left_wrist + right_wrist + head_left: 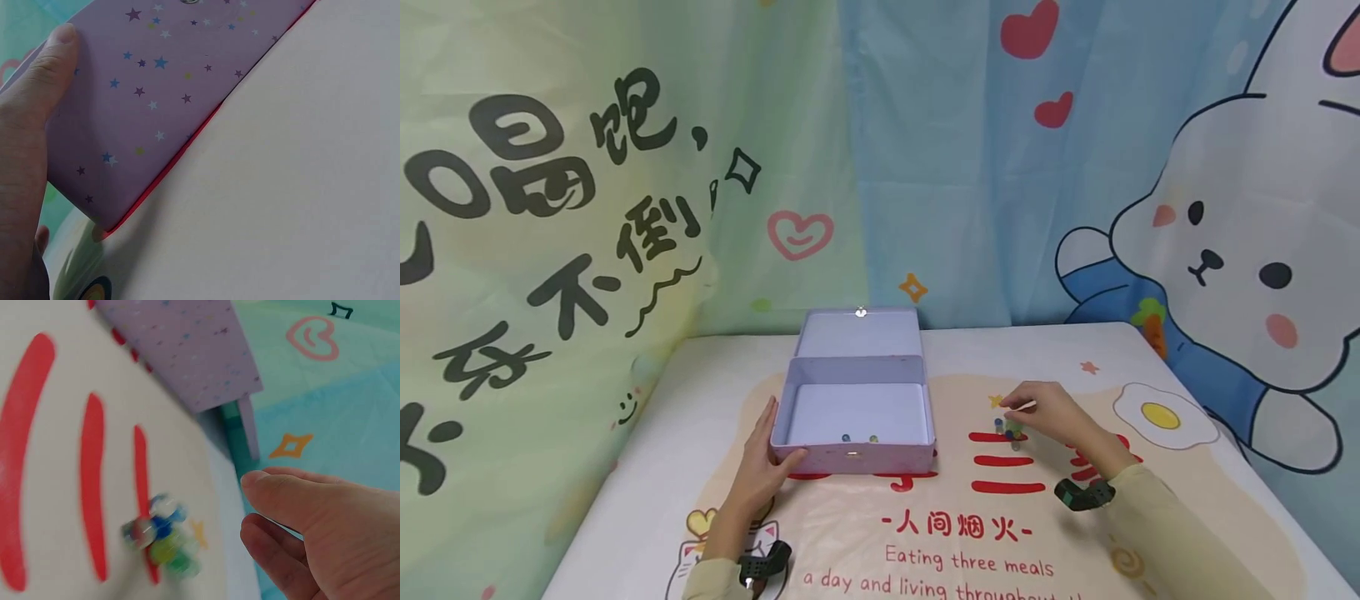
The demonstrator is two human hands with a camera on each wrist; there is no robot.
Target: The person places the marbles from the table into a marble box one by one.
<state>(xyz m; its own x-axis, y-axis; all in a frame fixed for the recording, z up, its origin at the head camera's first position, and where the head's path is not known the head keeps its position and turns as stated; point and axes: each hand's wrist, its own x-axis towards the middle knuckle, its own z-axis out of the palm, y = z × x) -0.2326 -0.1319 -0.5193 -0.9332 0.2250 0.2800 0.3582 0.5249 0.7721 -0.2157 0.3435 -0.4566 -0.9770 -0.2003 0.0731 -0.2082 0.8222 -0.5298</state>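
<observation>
Our left hand (pixel 754 471) grips the lilac box (pixel 880 460) at its near left corner, two marbles (pixel 846 437) inside; right of the box, our right hand (pixel 1051 412), fingers (pixel 272 550) loosely parted, hangs beside clustered marbles (pixel 164 534) on the worktop (pixel 1210 483).

On the worktop (pixel 715 367) stands a box (pixel 887 458), its lid (pixel 859 333) at the back, two marbles (pixel 846 437) inside near the front. More marbles (pixel 164 551) lie to its right, near the right grip (pixel 1060 414); a backdrop (pixel 940 167) hangs behind.

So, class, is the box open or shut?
Open: the lid is tipped back behind the box, and two marbles show inside.
</observation>
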